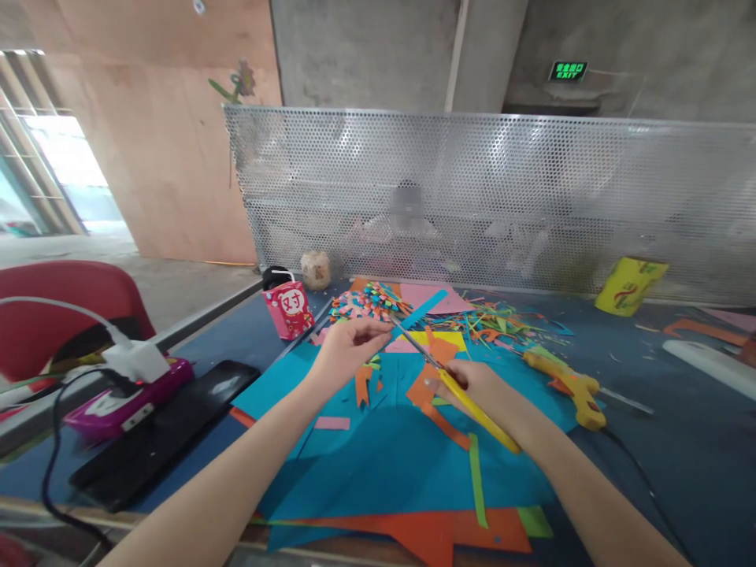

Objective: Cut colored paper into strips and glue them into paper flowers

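The left hand (pixel 351 350) pinches the near end of a blue strip (pixel 430 305) between thumb and fingers, probably to steady it – the far end juts out free. The right hand (pixel 478 379) grips the yellow-handled scissors (pixel 456 390), blades slanting across the strip close to the left fingertips, likely for control. Beneath spreads a blue sheet (pixel 366 472), perhaps shielding the table; beyond, clippings (pixel 379 301) sit heaped – the glue gun (pixel 564 380) lies rightward, seemingly within reach
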